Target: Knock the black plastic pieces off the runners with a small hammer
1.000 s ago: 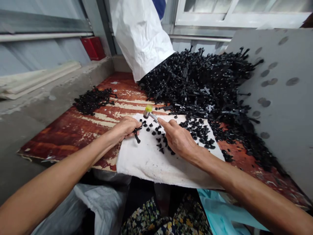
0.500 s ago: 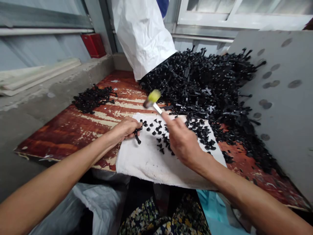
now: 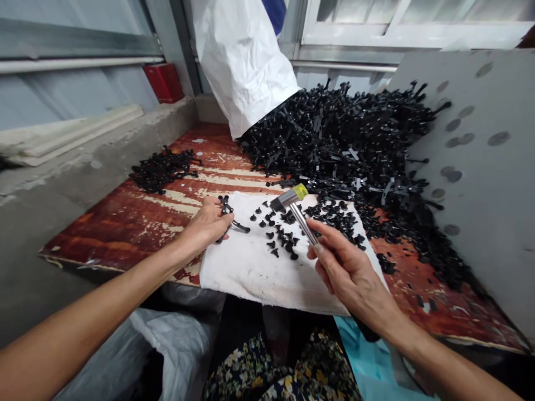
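At the left edge of a white cloth [image 3: 246,278], my left hand [image 3: 213,224] is closed on a black plastic part with jointed arms [image 3: 227,206]; one thin arm of it points right over the cloth. My right hand [image 3: 346,262] grips a mallet [image 3: 304,223] by its metal shaft, the black grip end showing below the hand. The mallet's head has one yellow face and one black face, and hangs above the cloth. Small black plugs with round flat heads [image 3: 286,239] lie scattered on the cloth between and beyond the hands.
A large heap of black parts [image 3: 334,133] covers the back right, beside a grey panel [image 3: 489,184]. A smaller black pile [image 3: 163,170] lies on the worn red-brown table [image 3: 104,223] at left. A white sack [image 3: 251,72] hangs over the back; a red box [image 3: 164,82] stands on the ledge.
The mallet has moved right and back from near my left hand, and its motion blur is gone. My left hand has shifted left and turned the black part.
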Motion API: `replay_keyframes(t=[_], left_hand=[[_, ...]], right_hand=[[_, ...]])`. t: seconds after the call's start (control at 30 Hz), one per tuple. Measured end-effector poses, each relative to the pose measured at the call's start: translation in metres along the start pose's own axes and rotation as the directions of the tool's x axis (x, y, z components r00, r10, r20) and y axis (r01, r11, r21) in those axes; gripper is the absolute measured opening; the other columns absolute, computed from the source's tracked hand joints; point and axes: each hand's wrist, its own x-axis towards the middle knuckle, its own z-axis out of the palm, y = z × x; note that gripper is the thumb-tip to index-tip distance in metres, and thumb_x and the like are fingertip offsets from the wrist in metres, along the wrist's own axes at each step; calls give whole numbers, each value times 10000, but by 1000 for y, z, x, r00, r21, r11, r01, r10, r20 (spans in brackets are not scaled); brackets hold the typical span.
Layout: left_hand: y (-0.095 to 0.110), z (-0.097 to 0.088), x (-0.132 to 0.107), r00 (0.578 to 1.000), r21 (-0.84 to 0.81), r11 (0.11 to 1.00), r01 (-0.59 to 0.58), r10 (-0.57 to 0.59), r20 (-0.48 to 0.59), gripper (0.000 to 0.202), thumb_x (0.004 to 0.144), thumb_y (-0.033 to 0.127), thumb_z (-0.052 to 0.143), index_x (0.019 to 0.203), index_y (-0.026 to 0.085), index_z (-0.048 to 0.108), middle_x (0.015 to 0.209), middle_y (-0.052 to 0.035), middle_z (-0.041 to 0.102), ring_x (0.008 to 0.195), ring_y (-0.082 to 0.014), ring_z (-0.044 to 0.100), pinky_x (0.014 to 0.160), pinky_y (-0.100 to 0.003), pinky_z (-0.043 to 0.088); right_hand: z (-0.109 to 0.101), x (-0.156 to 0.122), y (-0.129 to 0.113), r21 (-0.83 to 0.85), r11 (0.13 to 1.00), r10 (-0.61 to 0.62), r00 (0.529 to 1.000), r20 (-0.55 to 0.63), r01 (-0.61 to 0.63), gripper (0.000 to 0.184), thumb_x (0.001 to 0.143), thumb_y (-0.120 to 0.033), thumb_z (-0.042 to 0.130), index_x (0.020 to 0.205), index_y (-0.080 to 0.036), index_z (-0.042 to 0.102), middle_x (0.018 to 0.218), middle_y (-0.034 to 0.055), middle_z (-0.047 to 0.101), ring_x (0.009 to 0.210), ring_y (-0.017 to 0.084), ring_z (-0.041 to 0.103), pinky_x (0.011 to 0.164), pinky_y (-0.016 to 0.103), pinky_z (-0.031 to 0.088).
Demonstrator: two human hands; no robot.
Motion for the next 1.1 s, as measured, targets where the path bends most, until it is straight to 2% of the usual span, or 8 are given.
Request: replay_keyframes(t=[0.1,0.17,0.3,0.37,0.47,0.63,0.97,1.1], left_hand=[[-7,-5,-7,995,180,979,-98,103,-19,528,775,168,597,1215,173,304,887,-6,530,649,-149,576,571,-281,513],[-14,-10,-9,958,378,884,-275,286,28,545,765,191,593,1258,177,360,1014,-55,515,839,-199,601,726,-351,534],[-28,-15,-7,720,633,432,-643,623,306,295,818,204,543,1104,216,617,1246,-123,474,1187,-317,446,979,-494,426],[-30,-17,-2,663,673,288,-681,633,400,219,866,213,500,1016,207,660,1248,-143,506,1176,-335,432,952,-509,417],[-28,-22,13,623,659,196,-726,593,510,223,924,242,449,996,206,658,1070,-125,598,1040,-296,494,887,-453,411],[-23,-34,36,566,556,225,-800,588,578,226,950,334,432,902,206,612,877,-74,603,895,-247,534,817,-371,384],[-2,-20,26,688,463,513,-723,472,551,261,926,376,412,789,202,552,683,1,517,651,-163,486,646,-270,352],[-2,-12,26,709,450,552,-702,483,513,260,915,371,411,785,192,547,692,-1,517,654,-161,483,651,-272,359]], right_hand=[[1,-18,11,76,993,93,996,-1,-93,431,942,-330,500,1356,-226,561,843,29,626,517,100,447,398,215,324],[2,-23,16,100,989,114,993,-16,-112,422,936,-338,512,1336,-220,575,823,28,622,510,102,444,397,217,332],[3,-23,19,141,984,118,991,-57,-109,405,926,-357,529,1305,-226,589,781,13,602,512,108,456,410,225,347],[3,-21,17,180,976,137,989,-59,-124,412,919,-375,539,1300,-224,582,749,-6,578,490,102,440,401,224,336],[2,-20,14,231,958,184,982,-50,-167,431,913,-398,544,1307,-225,559,719,-28,550,463,93,414,388,217,316],[2,-21,12,268,950,177,983,-50,-158,419,910,-408,543,1286,-226,563,699,-38,529,455,88,397,386,210,303],[2,-22,15,260,955,164,985,-60,-144,391,922,-407,550,1279,-248,579,665,-42,516,452,94,394,380,212,308],[0,-22,15,260,956,156,986,-61,-135,390,928,-390,545,1289,-244,570,656,-49,504,453,91,399,390,208,319]])
